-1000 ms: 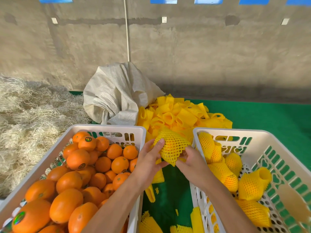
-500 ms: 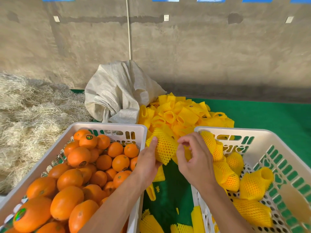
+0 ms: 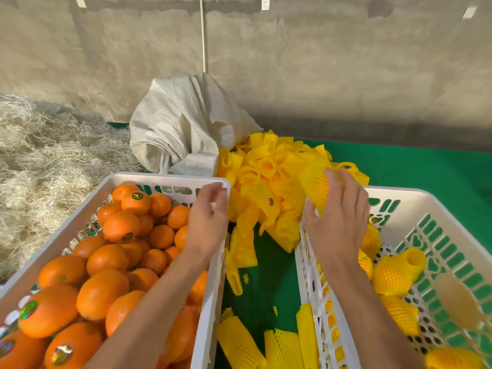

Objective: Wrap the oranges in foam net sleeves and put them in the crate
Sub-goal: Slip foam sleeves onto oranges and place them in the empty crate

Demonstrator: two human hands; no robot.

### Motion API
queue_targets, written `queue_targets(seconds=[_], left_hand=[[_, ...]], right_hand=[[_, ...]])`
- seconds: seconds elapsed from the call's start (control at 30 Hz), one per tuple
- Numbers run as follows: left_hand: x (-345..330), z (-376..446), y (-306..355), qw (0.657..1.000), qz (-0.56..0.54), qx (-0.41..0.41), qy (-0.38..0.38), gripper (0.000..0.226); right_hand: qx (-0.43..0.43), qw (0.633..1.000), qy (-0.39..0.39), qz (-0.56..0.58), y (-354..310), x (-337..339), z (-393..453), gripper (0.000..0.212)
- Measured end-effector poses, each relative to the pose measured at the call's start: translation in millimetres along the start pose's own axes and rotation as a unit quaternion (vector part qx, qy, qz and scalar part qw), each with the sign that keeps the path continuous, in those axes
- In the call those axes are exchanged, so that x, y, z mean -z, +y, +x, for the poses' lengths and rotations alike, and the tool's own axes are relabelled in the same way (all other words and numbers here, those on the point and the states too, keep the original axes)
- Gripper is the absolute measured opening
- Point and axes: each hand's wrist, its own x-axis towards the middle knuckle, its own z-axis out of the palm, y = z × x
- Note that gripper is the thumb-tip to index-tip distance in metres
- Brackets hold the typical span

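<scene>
Presently a netted orange, a round fruit sheathed in yellow foam mesh (image 3: pixel 316 182), is gripped by the right hand (image 3: pixel 338 222), whose fingers are curled over it above the near-left corner of the white slotted plastic crate at four o'clock (image 3: pixel 436 198); the fruit is held just over the rim and has not yet been set down. The left hand (image 3: pixel 207 222) is seen relaxed and holding nothing, its fingers loosely bent over the right edge of the white plastic crate of bare oranges at eight o'clock (image 3: pixel 159 179). Loose oranges, some bearing shiny stickers (image 3: pixel 121 226), are heaped in that crate; several wrapped fruits (image 3: pixel 394 272) are already lying in the right-hand one. A heap of empty yellow foam net sleeves (image 3: pixel 266 171) is spread on the green mat (image 3: pixel 426 166) at twelve o'clock, with a crumpled white woven sack (image 3: pixel 183 123) just behind it at eleven o'clock and pale straw (image 3: pixel 40 155) at ten o'clock. The step in hand is judged to be the placing of a finished fruit; the next move would call for the wrapped orange to be lowered among the others and released, while a fresh orange is picked from the left crate and a sleeve from the heap.
</scene>
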Motion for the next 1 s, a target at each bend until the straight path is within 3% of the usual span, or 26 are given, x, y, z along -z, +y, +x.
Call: queue_targets(seconds=[0.07,0.1,0.17,0.2,0.23,0.37,0.47,0.57,0.63,0.77,0.83,1.0], left_hand=[[16,11,-21,0.984,0.157,0.078,-0.025,0.030],[24,13,-31,0.952,0.253,0.137,-0.103,0.026],[33,7,-44,0.841,0.397,0.232,-0.286,0.027],[35,4,-45,0.797,0.426,0.255,-0.345,0.035],[35,2,-47,0.780,0.430,0.268,-0.367,0.042],[25,4,-53,0.796,0.446,0.260,-0.315,0.035],[19,3,-62,0.815,0.462,0.233,-0.260,0.035],[18,1,-66,0.833,0.454,0.225,-0.223,0.035],[16,1,-69,0.835,0.457,0.224,-0.211,0.032],[13,5,-64,0.861,0.432,0.217,-0.160,0.018],[13,8,-58,0.873,0.430,0.196,-0.116,0.025],[12,7,-45,0.922,0.370,0.113,-0.021,0.042]], right_hand=[[-0.014,1.000,0.003,-0.026,6,0,1,0.068],[-0.007,0.999,0.001,-0.039,5,0,0,0.067],[0.018,0.999,-0.004,-0.046,0,-2,-3,0.064],[0.031,0.999,-0.012,-0.040,-4,-4,-4,0.061],[0.043,0.998,-0.029,-0.034,-9,-6,-6,0.057],[0.125,0.980,-0.151,-0.023,-23,-17,-22,0.038],[0.177,0.943,-0.281,-0.016,-29,-26,-38,0.036],[0.203,0.882,-0.425,-0.008,-39,-38,-59,0.035],[0.250,0.825,-0.503,-0.065,-46,-45,-75,0.039],[0.283,0.749,-0.581,-0.144,-49,-55,-95,0.050],[0.290,0.723,-0.606,-0.159,-52,-57,-98,0.049],[0.294,0.719,-0.606,-0.170,-58,-57,-100,0.042]])
